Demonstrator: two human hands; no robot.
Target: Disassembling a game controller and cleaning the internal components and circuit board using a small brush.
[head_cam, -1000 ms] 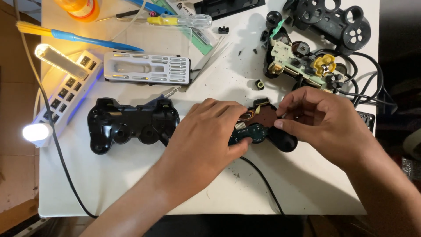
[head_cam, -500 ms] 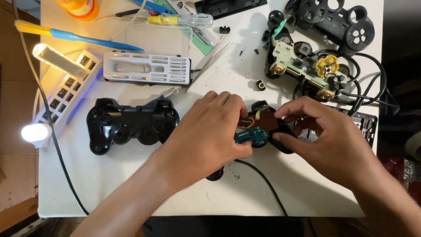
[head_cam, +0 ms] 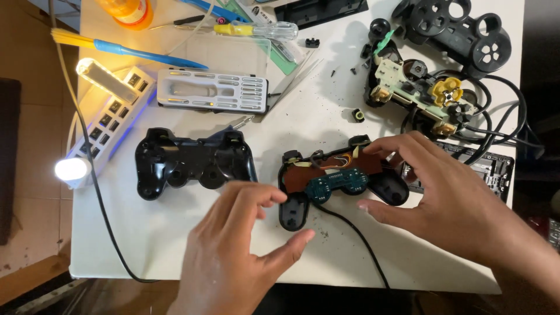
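An opened game controller (head_cam: 341, 178) is seen lying near the middle of the white counter (head_cam: 175, 239), its brown and teal circuit boards exposed.

Its right side is touched by the fingers of the right hand (head_cam: 449, 201), which is spread open and grips nothing. The left hand (head_cam: 239, 251) is held open just beside the controller's left grip, fingers and thumb apart, nothing held. A black cable (head_cam: 356, 233) is led from the controller toward the near edge. A black controller shell (head_cam: 195, 163) is placed to the left; a second dismantled controller (head_cam: 420, 90) lies farther right.
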